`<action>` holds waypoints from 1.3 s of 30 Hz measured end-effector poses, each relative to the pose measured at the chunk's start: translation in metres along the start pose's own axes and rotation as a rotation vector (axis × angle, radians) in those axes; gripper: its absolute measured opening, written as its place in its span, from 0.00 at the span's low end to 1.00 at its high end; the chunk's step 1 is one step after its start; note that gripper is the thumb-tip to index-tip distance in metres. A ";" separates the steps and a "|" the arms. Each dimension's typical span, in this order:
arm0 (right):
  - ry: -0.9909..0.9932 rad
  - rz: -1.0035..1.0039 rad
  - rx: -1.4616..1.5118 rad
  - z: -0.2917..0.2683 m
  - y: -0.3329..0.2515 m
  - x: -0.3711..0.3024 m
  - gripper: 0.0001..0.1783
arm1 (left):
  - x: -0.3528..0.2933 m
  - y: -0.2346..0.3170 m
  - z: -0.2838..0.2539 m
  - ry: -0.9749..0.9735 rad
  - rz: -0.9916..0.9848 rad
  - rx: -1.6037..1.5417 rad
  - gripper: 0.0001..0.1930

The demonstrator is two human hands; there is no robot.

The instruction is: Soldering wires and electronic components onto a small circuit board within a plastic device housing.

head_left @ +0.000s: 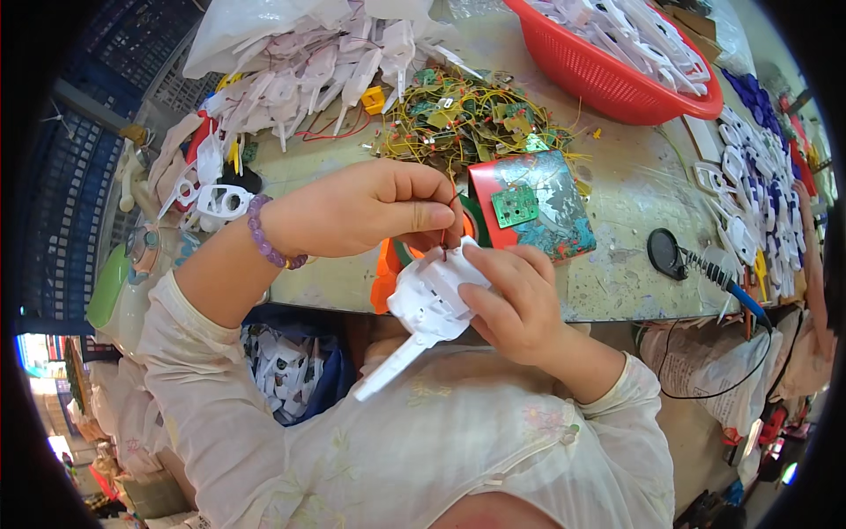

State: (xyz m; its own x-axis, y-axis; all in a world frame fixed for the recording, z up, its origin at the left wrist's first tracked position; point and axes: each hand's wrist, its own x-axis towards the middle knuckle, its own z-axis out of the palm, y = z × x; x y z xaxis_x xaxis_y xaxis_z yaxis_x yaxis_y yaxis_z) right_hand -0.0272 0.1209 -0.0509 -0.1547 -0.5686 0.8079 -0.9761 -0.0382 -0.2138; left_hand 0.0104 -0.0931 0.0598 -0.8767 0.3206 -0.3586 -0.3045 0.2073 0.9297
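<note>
My right hand [520,304] grips a white plastic housing [432,298] with a long thin stem, held in front of my chest at the table's near edge. The stem points down and left. Above the housing, my left hand [361,207], with a purple bead bracelet at the wrist, pinches thin red and dark wires [451,216] that run into the housing's upper end. Just beyond the hands, a green circuit board [515,206] lies on a worn red box [560,198]. An orange object [384,280] is partly hidden behind the housing.
Circuit boards with yellow wires [480,115] are heaped behind the box. White housings [308,79] are piled at the back left. A red basket [586,75] of white parts stands back right. A soldering iron [718,275] rests at right, near more white parts [749,176].
</note>
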 end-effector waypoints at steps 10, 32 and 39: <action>-0.119 -0.129 -0.229 0.014 -0.025 0.019 0.21 | 0.004 -0.005 0.008 0.245 0.012 0.165 0.06; -0.013 0.259 -0.077 -0.038 0.025 0.020 0.15 | 0.034 -0.068 0.087 0.722 0.502 0.201 0.05; 0.027 0.255 -0.020 -0.031 0.018 0.005 0.13 | 0.030 -0.064 0.088 0.626 0.384 -0.262 0.06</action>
State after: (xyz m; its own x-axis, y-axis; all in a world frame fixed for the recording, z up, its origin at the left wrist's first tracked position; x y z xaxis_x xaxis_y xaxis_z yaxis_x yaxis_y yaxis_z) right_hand -0.0498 0.1428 -0.0341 -0.3996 -0.5359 0.7437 -0.9080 0.1199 -0.4014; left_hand 0.0359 -0.0156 -0.0174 -0.9618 -0.2717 0.0339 0.0529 -0.0629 0.9966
